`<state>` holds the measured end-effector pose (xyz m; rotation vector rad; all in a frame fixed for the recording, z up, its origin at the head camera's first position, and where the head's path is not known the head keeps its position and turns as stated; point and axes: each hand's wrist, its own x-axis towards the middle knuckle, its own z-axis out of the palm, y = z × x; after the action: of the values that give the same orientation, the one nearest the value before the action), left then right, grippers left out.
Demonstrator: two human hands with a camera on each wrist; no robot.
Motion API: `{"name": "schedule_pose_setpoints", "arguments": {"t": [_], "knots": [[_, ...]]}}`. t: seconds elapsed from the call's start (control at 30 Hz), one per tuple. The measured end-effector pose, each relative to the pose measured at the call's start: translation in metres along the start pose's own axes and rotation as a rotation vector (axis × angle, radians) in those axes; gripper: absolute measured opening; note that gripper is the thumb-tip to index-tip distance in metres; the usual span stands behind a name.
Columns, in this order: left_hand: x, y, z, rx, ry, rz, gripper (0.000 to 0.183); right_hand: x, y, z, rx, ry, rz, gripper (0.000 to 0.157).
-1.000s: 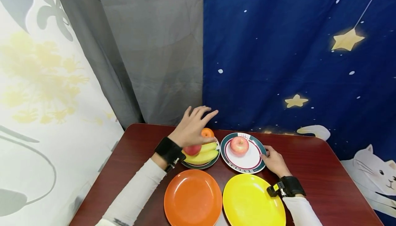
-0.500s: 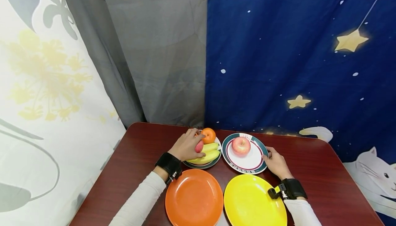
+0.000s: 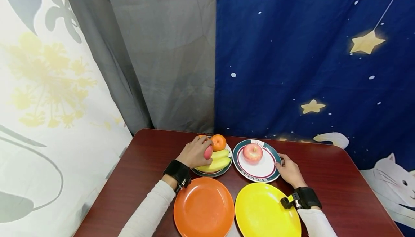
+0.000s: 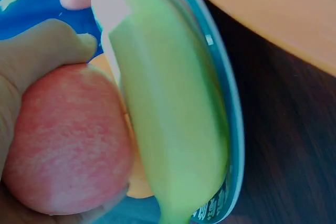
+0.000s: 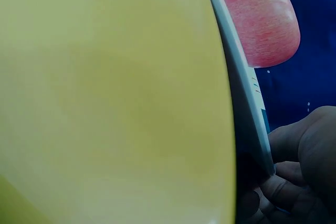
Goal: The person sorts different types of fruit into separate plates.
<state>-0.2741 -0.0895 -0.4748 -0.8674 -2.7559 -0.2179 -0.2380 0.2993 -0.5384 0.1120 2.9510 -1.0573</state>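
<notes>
On the left fruit plate [image 3: 216, 174], my left hand [image 3: 191, 153] holds a red apple [image 4: 71, 140], its thumb and fingers curled round the sides. Bananas [image 4: 168, 103] lie right beside that apple. Behind them sits an orange [image 3: 218, 142], and part of another orange fruit shows past the fingers. My right hand [image 3: 290, 170] pinches the rim of a green-edged white plate [image 3: 267, 170]; in the right wrist view the thumb lies over the rim and the fingers under it. One pinkish apple [image 3: 252, 153] rests on this plate.
Nearer the body, an orange plate [image 3: 203, 208] and a yellow plate [image 3: 267, 211] lie side by side on the dark red-brown table [image 3: 337, 186]. My right wrist is over the yellow plate's edge. Grey and blue curtains [image 3: 275, 57] hang behind the table.
My left hand has come down from above the fruit plate and closed round the red apple there. The right hand has kept its hold on the other plate's rim.
</notes>
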Motion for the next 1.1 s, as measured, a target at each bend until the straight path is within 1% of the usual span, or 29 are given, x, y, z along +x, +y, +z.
{"name": "schedule_pose_setpoints", "arguments": {"t": [0.07, 0.13, 0.2, 0.27, 0.33, 0.4, 0.5, 0.57, 0.63, 0.73, 0.8, 0.9, 0.97, 1.03, 1.1], "knots": [[0.004, 0.001, -0.008, -0.015, 0.07, -0.002, 0.055, 0.0, 0.0, 0.0, 0.002, 0.003, -0.002, 0.05], [0.012, 0.004, -0.02, -0.022, 0.154, 0.007, 0.052, 0.0, 0.0, 0.0, -0.001, 0.005, -0.001, 0.05], [0.025, 0.011, -0.033, -0.026, 0.226, 0.03, 0.051, 0.0, 0.001, 0.0, -0.004, 0.006, -0.001, 0.05], [0.04, 0.022, -0.047, -0.028, 0.276, 0.069, 0.05, 0.0, 0.001, 0.0, -0.007, 0.006, 0.001, 0.049], [0.057, 0.037, -0.058, -0.03, 0.307, 0.112, 0.051, -0.001, 0.001, 0.0, -0.006, 0.008, 0.001, 0.049], [0.073, 0.056, -0.066, -0.049, 0.318, 0.146, 0.05, -0.001, 0.001, -0.001, -0.004, 0.008, -0.002, 0.049], [0.096, 0.087, -0.067, -0.064, 0.318, 0.194, 0.047, -0.001, 0.002, -0.001, -0.004, 0.009, -0.012, 0.049], [0.106, 0.109, -0.061, -0.066, 0.287, 0.229, 0.047, -0.001, 0.002, -0.001, 0.0, 0.011, -0.031, 0.049], [0.113, 0.13, -0.047, -0.056, 0.247, 0.271, 0.047, -0.001, 0.003, -0.001, 0.005, 0.021, -0.057, 0.048], [0.115, 0.159, -0.016, -0.046, 0.179, 0.329, 0.049, -0.002, 0.005, -0.002, 0.01, 0.04, -0.091, 0.044], [0.114, 0.172, 0.008, -0.032, 0.137, 0.346, 0.049, -0.003, 0.006, -0.003, 0.02, 0.045, -0.102, 0.045], [0.113, 0.183, 0.041, 0.033, 0.098, 0.34, 0.047, -0.002, 0.007, -0.003, 0.033, 0.037, -0.095, 0.042], [0.112, 0.184, 0.058, 0.089, 0.087, 0.332, 0.048, -0.001, 0.007, -0.002, 0.034, 0.039, -0.084, 0.042], [0.112, 0.184, 0.069, 0.147, 0.078, 0.34, 0.048, 0.0, 0.006, -0.001, 0.024, 0.044, -0.069, 0.04], [0.112, 0.183, 0.075, 0.198, 0.063, 0.356, 0.048, 0.001, 0.007, -0.001, 0.015, 0.058, -0.057, 0.042]]}}
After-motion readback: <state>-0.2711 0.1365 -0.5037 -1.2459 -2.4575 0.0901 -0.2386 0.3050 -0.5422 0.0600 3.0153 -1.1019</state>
